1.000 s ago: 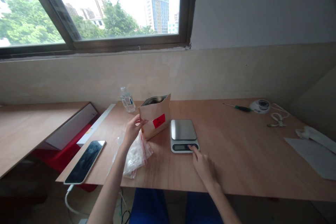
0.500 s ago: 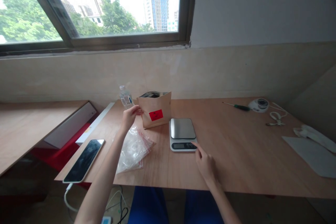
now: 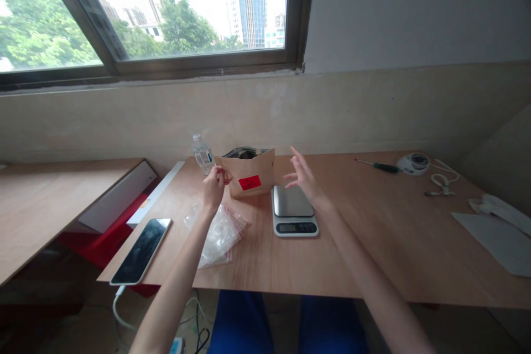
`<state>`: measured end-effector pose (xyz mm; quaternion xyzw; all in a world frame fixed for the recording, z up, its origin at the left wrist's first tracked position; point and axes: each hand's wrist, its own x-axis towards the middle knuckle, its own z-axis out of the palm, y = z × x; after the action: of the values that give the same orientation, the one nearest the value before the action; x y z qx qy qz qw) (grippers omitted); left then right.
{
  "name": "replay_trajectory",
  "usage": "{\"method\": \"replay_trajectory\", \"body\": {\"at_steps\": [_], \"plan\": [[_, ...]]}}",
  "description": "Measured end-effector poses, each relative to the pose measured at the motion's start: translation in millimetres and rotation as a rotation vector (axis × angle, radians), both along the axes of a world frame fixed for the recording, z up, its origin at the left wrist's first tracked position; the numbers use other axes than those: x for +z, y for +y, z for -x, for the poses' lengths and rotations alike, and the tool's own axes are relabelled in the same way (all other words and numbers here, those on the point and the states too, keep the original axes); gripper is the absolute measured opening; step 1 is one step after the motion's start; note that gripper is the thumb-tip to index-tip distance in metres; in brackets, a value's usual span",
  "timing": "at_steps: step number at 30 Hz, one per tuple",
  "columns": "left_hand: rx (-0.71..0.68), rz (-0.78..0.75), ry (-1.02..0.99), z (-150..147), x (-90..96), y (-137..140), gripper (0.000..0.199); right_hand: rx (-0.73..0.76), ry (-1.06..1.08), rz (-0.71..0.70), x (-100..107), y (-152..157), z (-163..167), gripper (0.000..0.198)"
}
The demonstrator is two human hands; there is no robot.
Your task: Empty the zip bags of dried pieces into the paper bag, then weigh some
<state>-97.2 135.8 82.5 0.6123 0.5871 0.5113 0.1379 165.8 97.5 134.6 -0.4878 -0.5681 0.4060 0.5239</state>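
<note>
My left hand [image 3: 215,183] pinches the left edge of a brown paper pouch [image 3: 265,172], which stands upright with its top gaping and a red label on its front. Dark contents show in the mouth, too unclear to name. My right hand [image 3: 304,175] is raised above the back of the digital kitchen scale [image 3: 293,202], fingers spread, holding nothing. A bare steel plate tops the scale, with a dark display and buttons along its front. Clear zip bags [image 3: 222,235] lie in a heap below my left wrist.
A water bottle [image 3: 203,155] stands behind my left hand. On the left lies a phone [image 3: 141,251] with a cable plugged in. Farther right are a screwdriver [image 3: 385,167], a white dome camera [image 3: 414,164] with its cord, and a grey sheet [image 3: 493,243].
My right hand has left the scale's buttons and moved up and away from me, its fingers opening toward the pouch. My left hand still holds the pouch's edge.
</note>
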Motion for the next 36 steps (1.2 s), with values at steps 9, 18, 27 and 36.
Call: {"method": "replay_trajectory", "body": {"at_steps": [9, 18, 27, 36], "plan": [[0.079, -0.003, 0.031, -1.9, -12.0, -30.2, 0.021, 0.187, -0.061, -0.144, 1.1, -4.8, 47.7, 0.047], [-0.056, 0.068, -0.599, 11.7, -8.9, -37.8, 0.036, 0.034, -0.045, -0.431, -37.8, -5.3, 60.9, 0.031], [-0.221, 0.148, -0.778, -1.3, -1.0, -77.4, 0.042, -0.087, -0.096, -0.453, -62.9, -30.1, 78.3, 0.029], [-0.125, 0.141, -0.392, 6.7, -42.1, -64.5, 0.039, -0.056, -0.265, -0.372, -102.9, -7.2, 75.1, 0.028]]}}
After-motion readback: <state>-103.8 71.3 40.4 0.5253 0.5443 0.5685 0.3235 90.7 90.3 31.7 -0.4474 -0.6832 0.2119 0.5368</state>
